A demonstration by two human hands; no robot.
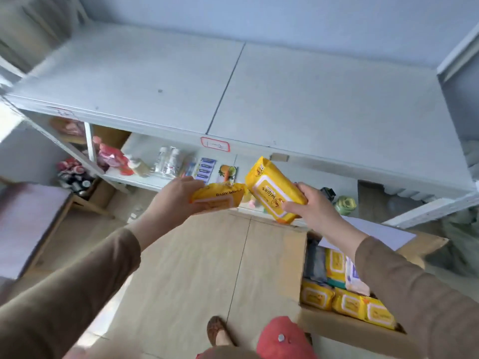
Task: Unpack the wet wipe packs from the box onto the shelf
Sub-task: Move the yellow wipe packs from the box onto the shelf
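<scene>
My left hand (173,196) grips a yellow baby wipes pack (220,198) by its left end, held flat in front of the shelf. My right hand (312,207) grips a second yellow wipes pack (272,189), tilted with its far end up and left. Both packs hang in the air below the front edge of the white top shelf (298,99), whose surface is bare. The open cardboard box (344,325) stands on the floor at lower right, with several yellow wipe packs (347,303) and a few other packs inside.
A lower shelf level (145,151) holds small goods: tubes, a blue blister card, pink packets. A green object (344,204) sits at right under the shelf. White paper (375,231) lies over the box's far flap. Wooden floor (197,268) lies between me and the shelf.
</scene>
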